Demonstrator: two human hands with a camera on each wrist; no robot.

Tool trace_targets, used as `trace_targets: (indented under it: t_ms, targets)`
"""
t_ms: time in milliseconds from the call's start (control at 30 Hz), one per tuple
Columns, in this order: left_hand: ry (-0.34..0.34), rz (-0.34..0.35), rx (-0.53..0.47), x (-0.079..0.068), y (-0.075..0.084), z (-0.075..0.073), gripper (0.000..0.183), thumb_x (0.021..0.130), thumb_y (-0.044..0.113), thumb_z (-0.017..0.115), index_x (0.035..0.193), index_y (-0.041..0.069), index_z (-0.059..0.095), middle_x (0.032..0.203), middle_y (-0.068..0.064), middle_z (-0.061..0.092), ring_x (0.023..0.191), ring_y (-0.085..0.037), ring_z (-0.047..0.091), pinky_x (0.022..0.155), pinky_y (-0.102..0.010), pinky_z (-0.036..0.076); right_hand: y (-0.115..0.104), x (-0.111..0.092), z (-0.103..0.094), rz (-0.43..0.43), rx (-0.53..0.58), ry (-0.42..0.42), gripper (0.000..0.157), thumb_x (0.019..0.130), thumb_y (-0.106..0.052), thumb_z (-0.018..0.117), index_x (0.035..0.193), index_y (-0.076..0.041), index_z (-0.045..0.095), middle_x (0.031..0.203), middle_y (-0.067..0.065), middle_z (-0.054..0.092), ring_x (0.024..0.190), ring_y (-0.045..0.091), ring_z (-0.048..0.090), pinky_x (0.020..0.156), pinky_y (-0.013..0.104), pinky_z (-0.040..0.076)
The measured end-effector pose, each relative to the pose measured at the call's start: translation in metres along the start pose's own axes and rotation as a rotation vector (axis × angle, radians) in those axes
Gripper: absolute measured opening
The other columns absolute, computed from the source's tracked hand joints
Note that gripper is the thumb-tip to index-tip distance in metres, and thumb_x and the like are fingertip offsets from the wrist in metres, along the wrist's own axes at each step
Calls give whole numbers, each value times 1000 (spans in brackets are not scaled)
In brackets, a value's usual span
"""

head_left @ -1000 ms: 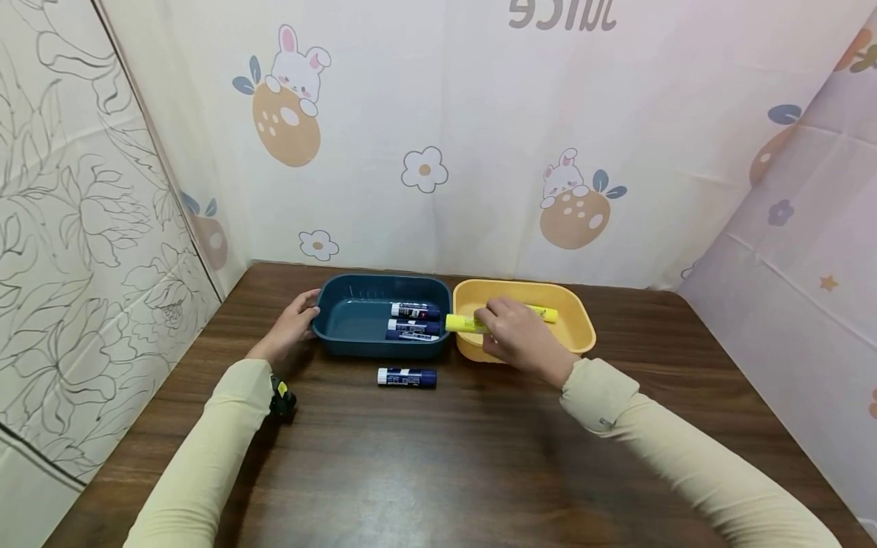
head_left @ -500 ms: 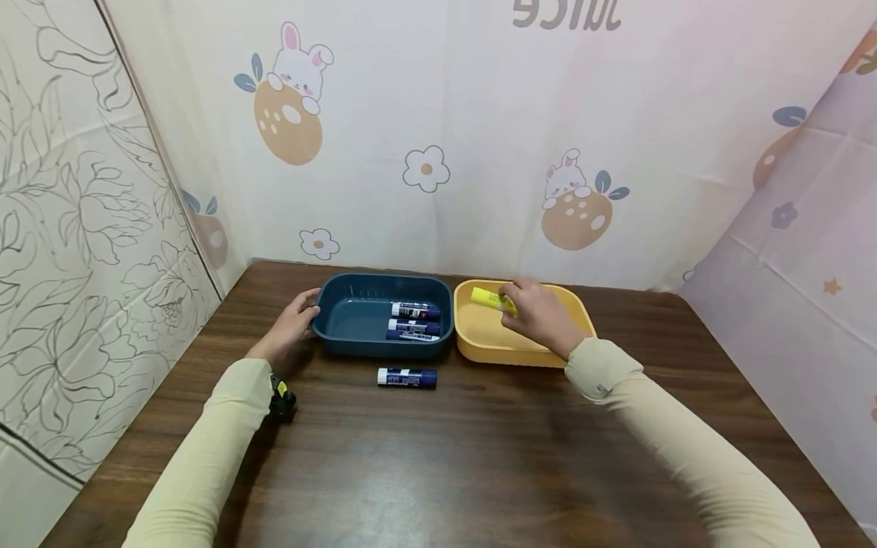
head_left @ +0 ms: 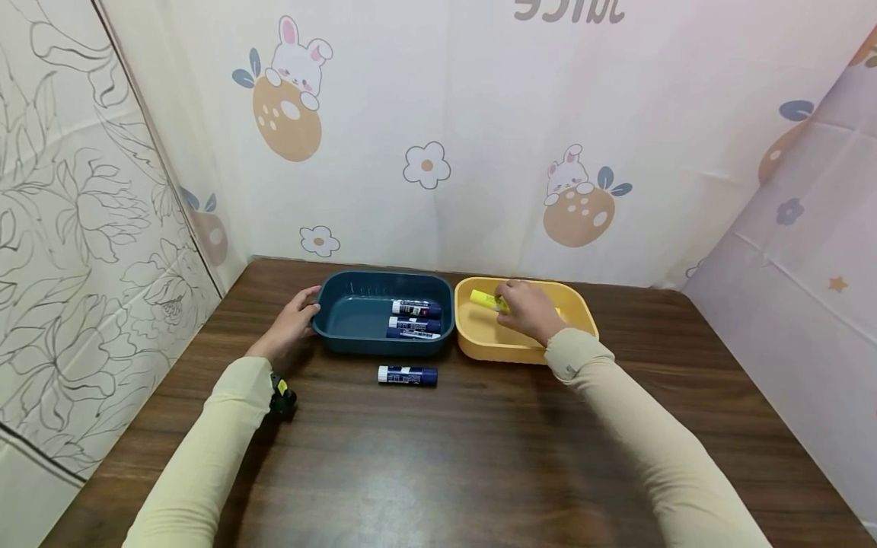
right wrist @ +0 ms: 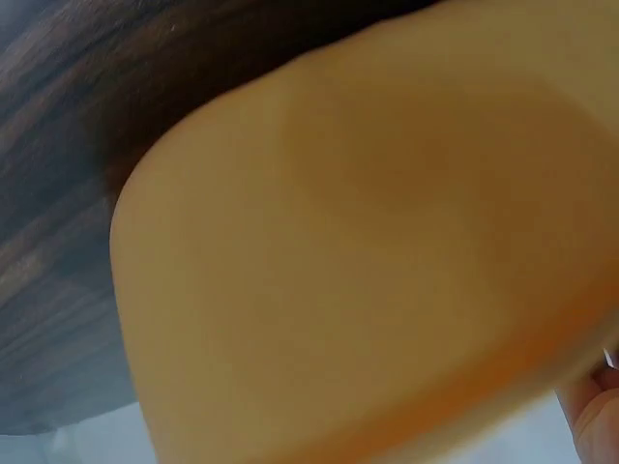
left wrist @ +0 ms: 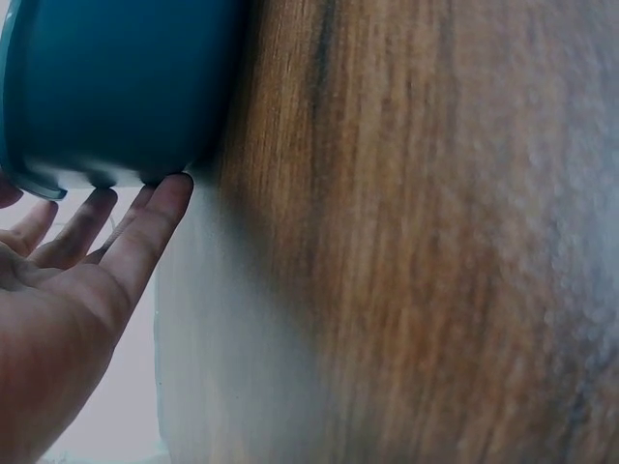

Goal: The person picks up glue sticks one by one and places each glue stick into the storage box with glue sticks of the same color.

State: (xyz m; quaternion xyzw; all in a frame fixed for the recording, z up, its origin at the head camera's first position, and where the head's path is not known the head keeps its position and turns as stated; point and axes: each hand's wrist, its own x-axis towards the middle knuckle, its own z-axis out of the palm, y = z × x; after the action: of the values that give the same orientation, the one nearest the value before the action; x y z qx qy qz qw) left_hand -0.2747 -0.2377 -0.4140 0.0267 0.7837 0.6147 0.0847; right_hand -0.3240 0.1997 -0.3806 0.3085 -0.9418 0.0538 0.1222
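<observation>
My left hand [head_left: 291,323] touches the left end of a dark blue bin [head_left: 349,346]; in the left wrist view, the fingers [left wrist: 145,232] extend against the bin's outer wall. Inside that bin, toward the right, lie 3 dark blue glue sticks [head_left: 415,308] with white ends. My right hand [head_left: 530,308] is over a yellow bin [head_left: 489,352] and pinches a yellow printed tube [head_left: 486,300], its left end pointing away. A bit of another yellow tube [head_left: 559,311] shows past the hand. The right wrist view is mostly filled by the yellow bin's wall [right wrist: 338,242].
One more blue glue stick [head_left: 407,376] lies on the brown wooden table [head_left: 411,457] in front of the blue bin. Both bins stand side by side near the table's back edge, before a printed curtain [head_left: 479,190]. Patterned sheets bound both sides.
My right hand has moved back from the yellow bin's left front, carrying the yellow tube from over the rim to over the bin's inside. The left hand stays at the blue bin.
</observation>
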Motion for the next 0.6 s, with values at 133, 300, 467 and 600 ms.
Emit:
trace_targets:
  t_ms: [133,300,467,600]
  targets:
    - [7,1,6,0,-1,0,53,105,17,30,153,6,11,154,-25,14,136,-42,26,102,-55,33,0,3,9,-9,-6,-5,26,75,-11,75,99,-1,67,90,13,63,75,28,59,63,41,51]
    - [3,-6,-4,1,-2,0,53,105,16,29,153,6,10,154,-25,12,137,-42,24,103,-56,32,0,4,17,13,-17,-31,25,77,-13,77,97,-2,67,87,12,61,75,27,58,63,41,51]
    - [3,-10,-9,0,-1,-1,53,105,16,29,153,6,9,154,-26,12,137,-42,23,103,-56,32,0,5,22,25,-11,-55,25,77,-15,79,95,-2,67,86,12,61,74,28,58,65,42,50]
    - [-5,-12,-2,-3,4,0,53,105,14,29,153,4,9,154,-26,12,137,-43,22,103,-55,31,2,6,25,37,-4,-80,24,77,-12,79,95,-2,68,87,12,62,77,28,59,68,43,50]
